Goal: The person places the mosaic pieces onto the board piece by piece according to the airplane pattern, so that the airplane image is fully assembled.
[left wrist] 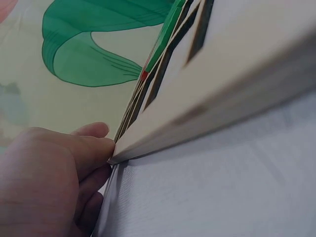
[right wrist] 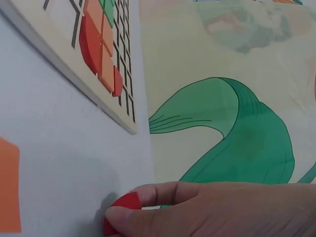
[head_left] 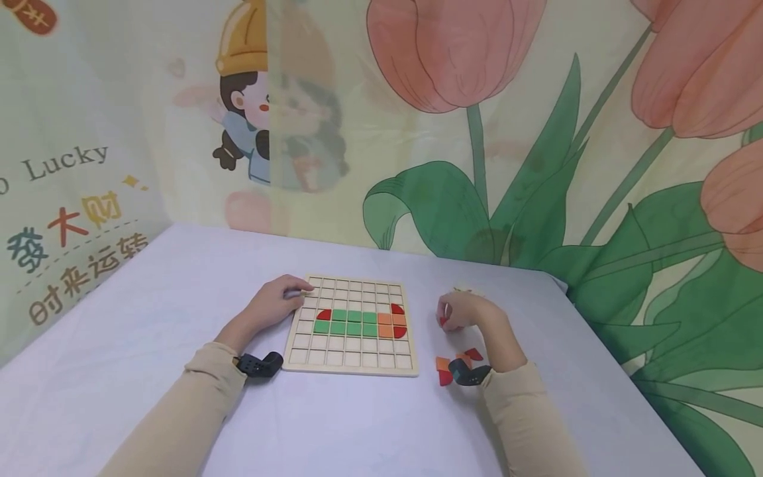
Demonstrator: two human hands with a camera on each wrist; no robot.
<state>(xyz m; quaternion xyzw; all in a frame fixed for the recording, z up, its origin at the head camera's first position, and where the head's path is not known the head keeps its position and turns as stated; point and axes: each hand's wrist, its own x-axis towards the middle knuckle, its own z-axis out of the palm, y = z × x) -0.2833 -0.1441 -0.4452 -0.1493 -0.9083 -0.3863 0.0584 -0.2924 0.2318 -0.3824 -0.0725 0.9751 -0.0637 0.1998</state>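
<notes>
A wooden grid board [head_left: 352, 370] lies on the table. Two rows of green square tiles [head_left: 354, 317] run across its middle, with orange tiles [head_left: 385, 324] at their right end. Rounded red pieces sit at the corners, one red piece [head_left: 324, 315] at left and two at right. My left hand [head_left: 268, 306] grips the board's left edge near the far corner, thumb and fingers at the rim in the left wrist view. To the right of the board, my right hand [head_left: 471, 310] pinches a red quarter-round piece [right wrist: 129, 200] between thumb and fingers, low over the table.
Loose orange and red pieces, among them an orange tile [head_left: 442, 364] and a red piece [head_left: 445, 378], lie near my right wrist, partly hidden by the wrist camera [head_left: 469, 373]. Light wooden bits [head_left: 467, 290] show behind my right hand. A printed curtain [head_left: 334, 212] hangs behind the white-covered table.
</notes>
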